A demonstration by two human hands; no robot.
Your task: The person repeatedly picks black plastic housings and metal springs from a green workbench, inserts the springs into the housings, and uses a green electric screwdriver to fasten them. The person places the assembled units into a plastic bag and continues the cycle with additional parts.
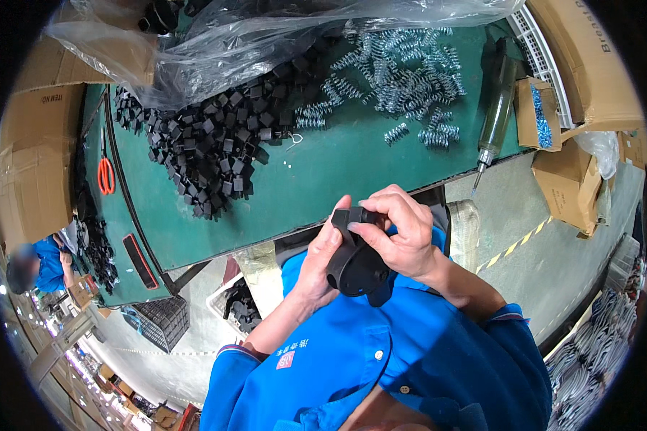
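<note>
Left hand (316, 267) and right hand (408, 233) grip a black part (352, 267) beside the green table

The black part is in front of the person's chest, just off the near edge of the table (323, 187). The left hand is closed around its left side, with the thumb near the top. The right hand is closed on the upper end, thumb and fingers pinching it from the right.

On the table, a heap of black blocks (226, 133) lies to the left, partly under a clear plastic sheet (230, 54). A pile of metal springs (413, 75) spreads to its right, and a pale hook (295, 141) sits near the edge of the blocks. Scissors (106, 176) with orange handles lie near the left side. At the right, a dark green tube (499, 108) with a metal nozzle lies beside a small box (528, 118) of blue pieces (540, 118)
</note>
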